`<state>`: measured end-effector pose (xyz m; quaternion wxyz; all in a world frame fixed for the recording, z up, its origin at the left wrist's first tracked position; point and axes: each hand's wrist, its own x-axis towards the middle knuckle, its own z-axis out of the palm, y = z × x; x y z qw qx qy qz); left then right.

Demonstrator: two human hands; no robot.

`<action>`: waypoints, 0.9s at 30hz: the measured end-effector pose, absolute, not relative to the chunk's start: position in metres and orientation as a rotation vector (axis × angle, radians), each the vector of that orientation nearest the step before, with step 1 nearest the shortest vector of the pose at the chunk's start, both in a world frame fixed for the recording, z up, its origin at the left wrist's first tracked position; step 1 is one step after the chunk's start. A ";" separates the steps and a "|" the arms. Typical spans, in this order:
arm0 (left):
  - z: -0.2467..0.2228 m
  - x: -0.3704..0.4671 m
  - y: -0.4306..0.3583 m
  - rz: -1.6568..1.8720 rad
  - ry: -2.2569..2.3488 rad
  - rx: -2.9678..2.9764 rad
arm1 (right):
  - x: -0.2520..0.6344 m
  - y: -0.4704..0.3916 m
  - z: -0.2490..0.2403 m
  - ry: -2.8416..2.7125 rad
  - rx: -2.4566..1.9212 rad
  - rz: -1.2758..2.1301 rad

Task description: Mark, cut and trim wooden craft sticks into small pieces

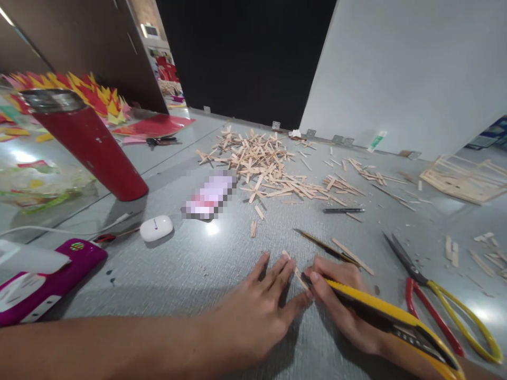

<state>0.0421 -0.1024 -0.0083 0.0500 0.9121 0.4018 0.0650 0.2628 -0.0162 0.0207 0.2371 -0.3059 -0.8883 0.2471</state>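
My left hand lies on the grey table with its fingers apart, fingertips and thumb touching a thin wooden stick. A yellow and black utility knife is in my right hand, its front end at the stick near my left thumb. The blade tip is hidden by my fingers. Just beyond my right hand lie a slim pointed tool and a loose wooden strip. Scissors with red and yellow handles rest open at the right.
A pile of wooden sticks spreads across the back. At left stand a red bottle, a white case and a purple power strip. A blurred phone-like object lies mid-table; a wooden frame is at far right.
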 end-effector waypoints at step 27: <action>-0.008 0.042 -0.100 0.374 1.150 2.914 | 0.265 -0.010 0.024 -2.240 -1.137 1.184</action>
